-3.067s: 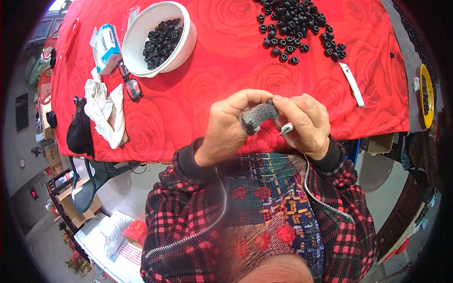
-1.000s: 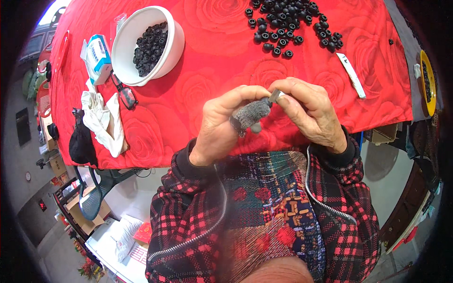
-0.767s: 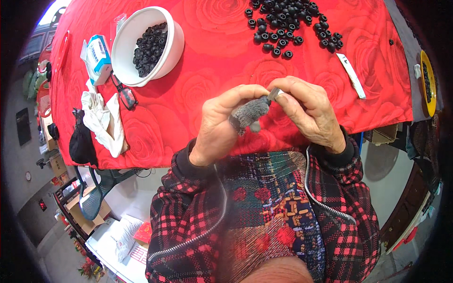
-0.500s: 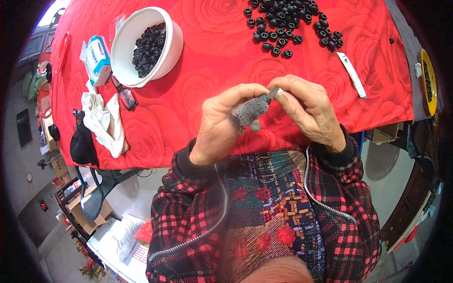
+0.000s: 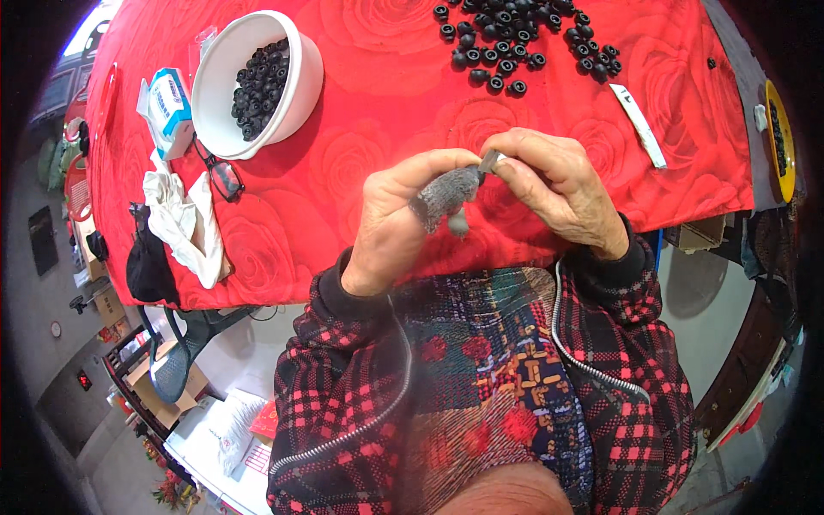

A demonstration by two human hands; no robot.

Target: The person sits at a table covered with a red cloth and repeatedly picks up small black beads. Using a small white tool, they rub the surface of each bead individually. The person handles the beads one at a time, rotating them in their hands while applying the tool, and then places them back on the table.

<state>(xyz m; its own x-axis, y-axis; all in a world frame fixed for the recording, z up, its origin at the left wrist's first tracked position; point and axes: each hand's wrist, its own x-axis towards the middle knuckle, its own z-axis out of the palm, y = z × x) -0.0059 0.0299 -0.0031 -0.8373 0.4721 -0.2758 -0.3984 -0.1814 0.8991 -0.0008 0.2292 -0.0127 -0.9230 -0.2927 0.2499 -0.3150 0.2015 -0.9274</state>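
**Small metal blade (image 5: 490, 161) held up at the near side of the red desk (image 5: 360, 129)**

I look down from far away at two arms in checked sleeves (image 5: 631, 421). Both elbows are bent, and the wrists lean in so the hands almost meet in front of the chest. The right hand (image 5: 568, 190) shows me its back. Its thumb and pointing finger pinch the blade, and the other fingers curl under. The left hand (image 5: 386, 225) tips up, with its pointing finger bent over the top toward the blade. A fuzzy gray cover (image 5: 445, 194) sits on what looks like its thumb. A small gray tip (image 5: 458, 225) pokes out below. The left fingers are curled in, but I cannot tell if they grip something tiny next to the blade.

Farther up the desk, a white bowl (image 5: 305, 90) has little black parts (image 5: 260, 90) in it. More black pieces (image 5: 506, 34) lie in a heap to the right. A thin white strip (image 5: 638, 126) lies near them.
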